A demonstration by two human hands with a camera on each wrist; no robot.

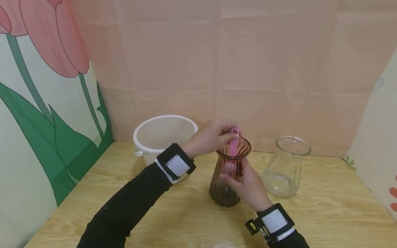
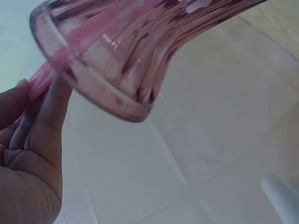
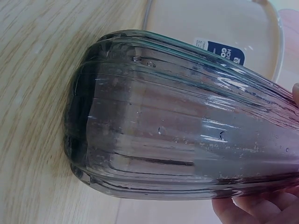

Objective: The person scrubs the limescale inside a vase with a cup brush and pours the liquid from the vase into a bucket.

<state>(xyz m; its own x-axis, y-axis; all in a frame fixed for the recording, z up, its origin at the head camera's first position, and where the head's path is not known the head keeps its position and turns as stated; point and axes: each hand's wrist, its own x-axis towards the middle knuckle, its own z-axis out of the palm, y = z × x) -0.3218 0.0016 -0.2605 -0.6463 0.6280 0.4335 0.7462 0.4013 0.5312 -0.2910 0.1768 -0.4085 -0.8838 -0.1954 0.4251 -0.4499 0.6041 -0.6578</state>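
A ribbed, purple-tinted glass vase stands on the table, its flared rim towards the top. My left hand is over the rim and pinches the looped end of a pink plastic handle. The rest of that handle runs down inside the vase, and what its lower end carries is hidden. In the left wrist view, fingers and thumb hold the pink handle beside the rim. My right hand grips the vase's side. Several of its fingertips show along the ribbed glass in the right wrist view.
A white bucket stands behind my left forearm. To the right is a clear glass jar with a wide rim. The wooden table ends at a pinkish sheet behind, with flower-patterned panels on both sides.
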